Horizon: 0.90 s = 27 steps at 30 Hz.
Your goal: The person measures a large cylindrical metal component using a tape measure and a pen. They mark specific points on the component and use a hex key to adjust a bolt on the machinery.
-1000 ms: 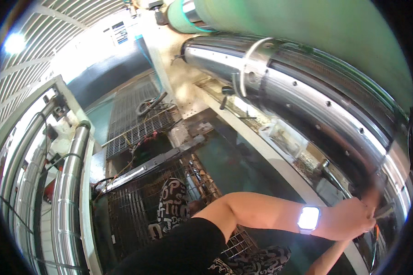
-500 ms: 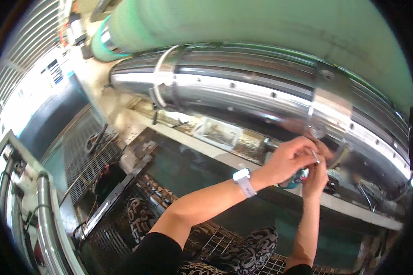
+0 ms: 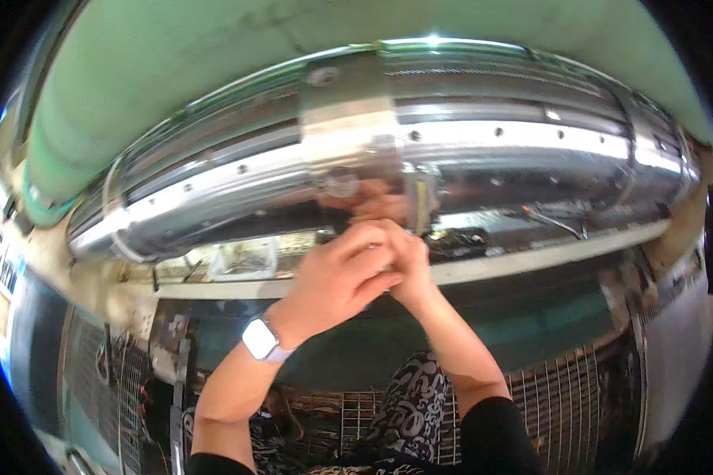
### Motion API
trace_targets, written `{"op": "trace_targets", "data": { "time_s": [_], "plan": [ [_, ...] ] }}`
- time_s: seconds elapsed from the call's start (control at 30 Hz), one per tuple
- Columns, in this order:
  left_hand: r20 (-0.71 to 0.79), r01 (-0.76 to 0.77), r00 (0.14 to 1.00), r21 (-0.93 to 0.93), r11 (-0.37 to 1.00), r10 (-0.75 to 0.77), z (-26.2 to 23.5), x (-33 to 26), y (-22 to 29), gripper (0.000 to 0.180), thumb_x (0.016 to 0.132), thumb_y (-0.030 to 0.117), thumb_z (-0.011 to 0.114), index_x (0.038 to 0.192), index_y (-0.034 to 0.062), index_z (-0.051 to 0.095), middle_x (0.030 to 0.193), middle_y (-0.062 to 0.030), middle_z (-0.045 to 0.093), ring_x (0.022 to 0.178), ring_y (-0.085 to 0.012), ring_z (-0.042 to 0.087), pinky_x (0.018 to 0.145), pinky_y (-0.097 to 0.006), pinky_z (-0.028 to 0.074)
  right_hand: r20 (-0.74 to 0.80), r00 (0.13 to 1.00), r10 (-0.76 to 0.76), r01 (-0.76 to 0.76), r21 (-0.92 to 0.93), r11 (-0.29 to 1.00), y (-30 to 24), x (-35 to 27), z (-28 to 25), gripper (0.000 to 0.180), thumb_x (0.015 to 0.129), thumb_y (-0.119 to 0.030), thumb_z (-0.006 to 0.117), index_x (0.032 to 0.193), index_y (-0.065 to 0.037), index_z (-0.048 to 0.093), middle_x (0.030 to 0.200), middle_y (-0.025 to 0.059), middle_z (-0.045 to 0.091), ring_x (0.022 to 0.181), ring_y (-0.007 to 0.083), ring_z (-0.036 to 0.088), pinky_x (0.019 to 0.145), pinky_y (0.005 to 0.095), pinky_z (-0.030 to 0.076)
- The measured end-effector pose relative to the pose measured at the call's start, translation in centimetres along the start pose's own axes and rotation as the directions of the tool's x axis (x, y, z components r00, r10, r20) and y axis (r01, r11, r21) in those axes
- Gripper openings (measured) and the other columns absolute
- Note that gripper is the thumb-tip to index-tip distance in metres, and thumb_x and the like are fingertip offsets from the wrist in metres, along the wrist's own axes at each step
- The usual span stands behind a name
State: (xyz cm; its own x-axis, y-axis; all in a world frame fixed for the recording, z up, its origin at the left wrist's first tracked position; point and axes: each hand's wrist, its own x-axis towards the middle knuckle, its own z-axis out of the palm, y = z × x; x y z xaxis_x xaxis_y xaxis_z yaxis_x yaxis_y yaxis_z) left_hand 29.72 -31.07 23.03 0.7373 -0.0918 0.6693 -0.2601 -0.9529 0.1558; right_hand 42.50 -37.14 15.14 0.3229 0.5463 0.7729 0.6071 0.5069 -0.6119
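Observation:
My left hand (image 3: 337, 273), with a watch (image 3: 258, 339) on its wrist, is closed with its fingers curled in against my right hand. My right hand (image 3: 410, 265) is closed too, its fingertips meeting the left ones. Whatever lies between them is hidden. Both hands are just below a long shiny metal cylinder (image 3: 491, 170) with a row of small holes. Right above them a wide metal band (image 3: 350, 119) wraps the cylinder, and its polished surface mirrors my fingers. A narrow yellowish strip (image 3: 422, 202) stands beside the band, close to my right fingers.
A large green roller (image 3: 214, 67) runs behind the cylinder. Below it, a pale ledge (image 3: 483, 271) crosses the view. A white tray (image 3: 245, 259) sits at the left, and a thin metal tool (image 3: 558, 222) lies at the right. Metal grating (image 3: 562, 396) is underfoot.
The view has swung right, so the hands and band now appear nearer the middle. A short metal rod that showed between my fingers is now out of sight. The hands stay together.

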Motion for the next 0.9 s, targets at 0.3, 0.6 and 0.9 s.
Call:
{"op": "trace_targets", "data": {
  "time_s": [0.3, 0.6, 0.9],
  "plan": [
    [-0.228, 0.185, 0.950, -0.133, 0.974, -0.212, 2.9, -1.7, 0.3, 0.027, 0.085, 0.002, 0.048, 0.112, -0.0005, 0.053, 0.111, -0.0114, 0.057, 0.074, -0.0167, 0.054, 0.065, -0.026, 0.043, -0.078, 0.973, -0.216, 0.187, -0.276, 0.943, 1.8, 0.1, 0.1, 0.019, 0.075, -0.008, 0.060, 0.093, -0.008, 0.053, 0.087, 0.0068, 0.057, 0.076, 0.0284, 0.061, 0.060, 0.0365, 0.050],
    [-0.126, 0.310, 0.853, -0.658, 0.686, -0.507, 2.6, -0.1, -2.6, 0.028, 0.093, 0.020, 0.047, 0.112, -0.0011, 0.049, 0.084, -0.0067, 0.057, 0.063, -0.0077, 0.046, 0.055, -0.019, 0.037, -0.143, 0.977, -0.157, 0.142, -0.109, 0.984, -0.3, 0.0, -0.1, 0.013, 0.078, -0.009, 0.059, 0.090, -0.008, 0.054, 0.081, 0.0104, 0.058, 0.077, 0.0325, 0.059, 0.064, 0.0392, 0.047],
    [0.082, 0.196, 0.980, -0.207, 0.959, -0.182, 1.6, 0.7, -0.5, 0.018, 0.089, 0.006, 0.046, 0.104, 0.0010, 0.055, 0.087, -0.0032, 0.048, 0.064, -0.0090, 0.041, 0.056, -0.021, 0.034, -0.204, 0.950, -0.235, 0.247, 0.038, 0.968, -0.2, 0.2, 0.0, 0.017, 0.070, 0.002, 0.060, 0.083, -0.004, 0.051, 0.080, 0.0129, 0.055, 0.075, 0.0362, 0.056, 0.063, 0.0401, 0.045]
  ]
}}
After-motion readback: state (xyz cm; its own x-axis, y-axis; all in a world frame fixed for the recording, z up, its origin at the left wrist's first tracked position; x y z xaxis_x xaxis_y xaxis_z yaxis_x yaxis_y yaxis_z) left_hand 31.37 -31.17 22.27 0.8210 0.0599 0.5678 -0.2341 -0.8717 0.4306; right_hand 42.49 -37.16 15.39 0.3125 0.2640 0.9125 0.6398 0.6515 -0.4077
